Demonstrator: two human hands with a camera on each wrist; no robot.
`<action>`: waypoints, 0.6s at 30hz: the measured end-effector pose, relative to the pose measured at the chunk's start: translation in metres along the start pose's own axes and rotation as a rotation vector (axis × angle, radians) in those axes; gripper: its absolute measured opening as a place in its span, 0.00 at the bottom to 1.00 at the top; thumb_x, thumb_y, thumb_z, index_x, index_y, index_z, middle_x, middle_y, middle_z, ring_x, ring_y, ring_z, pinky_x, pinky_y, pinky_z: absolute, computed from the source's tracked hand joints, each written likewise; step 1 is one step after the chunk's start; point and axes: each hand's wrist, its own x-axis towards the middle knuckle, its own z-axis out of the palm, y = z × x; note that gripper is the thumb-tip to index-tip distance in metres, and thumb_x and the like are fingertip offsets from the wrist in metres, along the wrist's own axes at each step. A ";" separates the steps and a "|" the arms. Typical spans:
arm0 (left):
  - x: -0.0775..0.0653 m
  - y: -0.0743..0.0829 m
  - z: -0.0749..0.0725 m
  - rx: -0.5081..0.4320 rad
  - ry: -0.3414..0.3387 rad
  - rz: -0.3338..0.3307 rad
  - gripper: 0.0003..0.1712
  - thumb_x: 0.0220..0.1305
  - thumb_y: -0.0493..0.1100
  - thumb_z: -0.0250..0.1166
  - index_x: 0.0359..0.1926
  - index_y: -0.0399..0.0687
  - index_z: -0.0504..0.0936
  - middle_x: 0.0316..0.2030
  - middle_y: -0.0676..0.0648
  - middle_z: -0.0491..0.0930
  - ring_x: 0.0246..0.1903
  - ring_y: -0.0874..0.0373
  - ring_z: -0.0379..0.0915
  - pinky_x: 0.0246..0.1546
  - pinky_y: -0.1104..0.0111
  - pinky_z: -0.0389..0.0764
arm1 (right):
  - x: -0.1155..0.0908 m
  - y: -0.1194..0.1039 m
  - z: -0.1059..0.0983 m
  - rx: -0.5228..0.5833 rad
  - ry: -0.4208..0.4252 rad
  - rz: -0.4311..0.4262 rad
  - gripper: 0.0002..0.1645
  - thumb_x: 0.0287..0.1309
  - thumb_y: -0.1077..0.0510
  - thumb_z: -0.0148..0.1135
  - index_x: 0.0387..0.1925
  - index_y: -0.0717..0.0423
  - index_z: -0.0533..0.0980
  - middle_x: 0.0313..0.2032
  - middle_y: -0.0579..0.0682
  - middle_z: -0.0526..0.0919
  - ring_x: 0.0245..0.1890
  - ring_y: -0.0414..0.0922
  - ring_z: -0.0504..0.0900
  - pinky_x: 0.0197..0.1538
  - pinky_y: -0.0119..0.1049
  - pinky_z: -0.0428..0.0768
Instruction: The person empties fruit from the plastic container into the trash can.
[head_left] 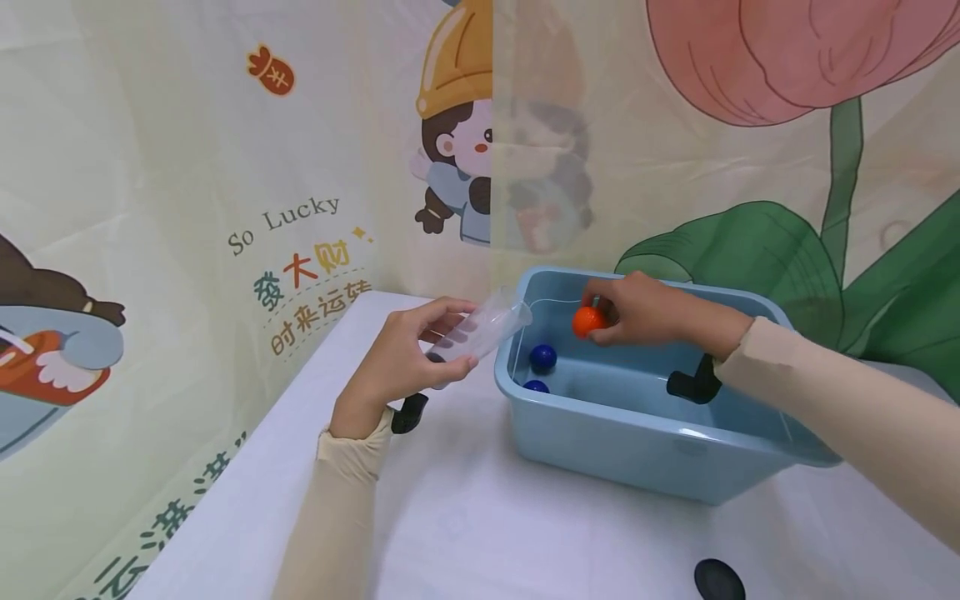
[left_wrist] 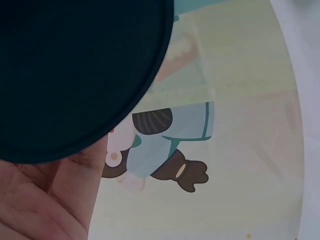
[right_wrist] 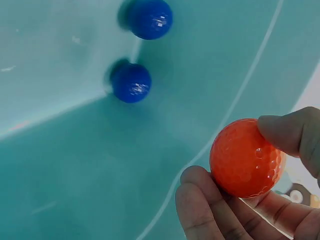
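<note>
My left hand grips a clear plastic tube, tilted with its upper end at the left rim of a light blue tub. A dark round end of the tube fills the upper left of the left wrist view. Over the tub's inside, my right hand pinches an orange golf ball between thumb and fingers. Two blue golf balls lie on the tub floor toward its left end: one ball and another ball. The tub's wall partly hides the nearer one in the head view.
A black disc lies on the white tabletop in front of the tub. Printed cloth hangs behind and to the left of the table. Black wrist cameras sit below both hands.
</note>
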 end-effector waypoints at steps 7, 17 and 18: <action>0.001 0.001 0.002 0.010 0.002 0.017 0.30 0.50 0.43 0.76 0.57 0.54 0.81 0.43 0.45 0.86 0.38 0.53 0.82 0.42 0.58 0.84 | -0.006 -0.006 -0.011 -0.009 0.051 -0.028 0.19 0.54 0.60 0.69 0.47 0.59 0.76 0.34 0.49 0.85 0.35 0.44 0.85 0.41 0.43 0.82; 0.000 0.001 0.004 0.056 0.028 -0.014 0.29 0.50 0.45 0.76 0.56 0.58 0.81 0.43 0.50 0.86 0.39 0.58 0.82 0.41 0.63 0.85 | -0.011 -0.019 -0.021 0.010 0.089 -0.061 0.18 0.55 0.60 0.68 0.48 0.58 0.76 0.36 0.49 0.86 0.35 0.42 0.86 0.44 0.44 0.84; 0.000 0.001 0.004 0.057 0.032 -0.018 0.29 0.50 0.45 0.76 0.56 0.59 0.81 0.43 0.50 0.85 0.39 0.57 0.82 0.41 0.63 0.85 | -0.012 -0.021 -0.022 0.012 0.091 -0.063 0.18 0.55 0.60 0.68 0.48 0.58 0.76 0.36 0.49 0.86 0.35 0.42 0.86 0.44 0.44 0.84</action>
